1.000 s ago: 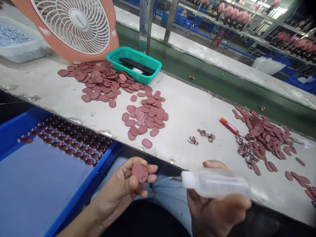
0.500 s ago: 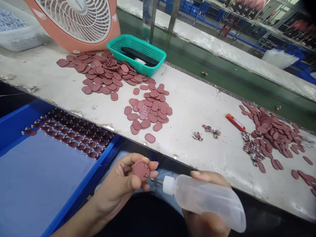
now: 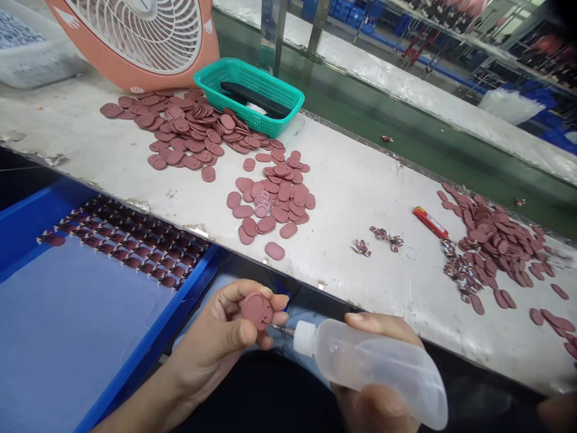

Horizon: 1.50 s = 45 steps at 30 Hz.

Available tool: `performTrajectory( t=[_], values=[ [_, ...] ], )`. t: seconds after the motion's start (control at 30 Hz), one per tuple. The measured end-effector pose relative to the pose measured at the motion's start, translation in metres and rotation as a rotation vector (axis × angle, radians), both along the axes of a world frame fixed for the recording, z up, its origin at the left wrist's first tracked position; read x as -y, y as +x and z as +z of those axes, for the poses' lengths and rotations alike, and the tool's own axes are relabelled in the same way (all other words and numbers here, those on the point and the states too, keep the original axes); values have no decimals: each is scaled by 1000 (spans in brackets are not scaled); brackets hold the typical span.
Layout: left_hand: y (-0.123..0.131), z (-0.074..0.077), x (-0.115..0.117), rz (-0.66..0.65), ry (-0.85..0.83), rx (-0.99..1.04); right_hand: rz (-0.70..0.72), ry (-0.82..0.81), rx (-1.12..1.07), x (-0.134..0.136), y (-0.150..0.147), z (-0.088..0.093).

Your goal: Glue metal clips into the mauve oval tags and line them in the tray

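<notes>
Between the thumb and fingers of my left hand [image 3: 220, 337] is a flat oval reddish-brown piece [image 3: 256, 310] with small holes at one end. My right hand [image 3: 378, 373] is wrapped round a translucent squeeze bottle [image 3: 383, 361] lying nearly sideways. From its white cap [image 3: 305, 338] a thin metal needle tip [image 3: 282, 329] reaches to the holed end of the oval piece; whether it touches the surface is hard to tell. On the bench edge above my hands lies a single oval piece [image 3: 274, 251], near a loose pile of the same pieces [image 3: 282, 192].
A blue tray [image 3: 54, 313] at left holds rows of pieces with small figures attached. On the bench [image 3: 342, 180] are an orange fan [image 3: 135, 42], a green basket [image 3: 288, 117], a red packet [image 3: 430, 222], small figures [image 3: 460, 270] and another pile [image 3: 500, 240]. A green belt [image 3: 360, 120] runs behind.
The bottle has shifted very slightly left towards the oval piece. Small figures on the green belt have moved right. A blurred skin-toned shape has come in at the lower right edge.
</notes>
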<state>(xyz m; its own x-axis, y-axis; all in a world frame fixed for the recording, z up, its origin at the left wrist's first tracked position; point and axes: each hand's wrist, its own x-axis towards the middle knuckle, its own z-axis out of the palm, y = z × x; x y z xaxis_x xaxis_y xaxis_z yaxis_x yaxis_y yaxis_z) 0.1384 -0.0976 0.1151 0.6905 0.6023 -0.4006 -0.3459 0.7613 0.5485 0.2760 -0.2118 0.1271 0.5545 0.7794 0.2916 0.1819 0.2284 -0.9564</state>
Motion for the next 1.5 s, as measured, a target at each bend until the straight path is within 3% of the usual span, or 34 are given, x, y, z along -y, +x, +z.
performTrajectory(
  t=[0.17, 0.7, 0.93, 1.13, 1.5],
  values=[
    [-1, -3, 1, -7, -1, 13, 55, -104, -91, 9, 5, 6],
    [-2, -5, 0, -25, 49, 24, 78, -138, -104, 11, 13, 7],
    [-4, -7, -1, -44, 50, 26, 8, -65, 15, 5, 15, 0],
    [-6, -7, -1, -49, 51, 34, -187, 11, -3, -4, 4, -6],
    [-5, -9, 0, -53, 51, 34, -135, 31, -20, -3, 6, -11]
  ],
)
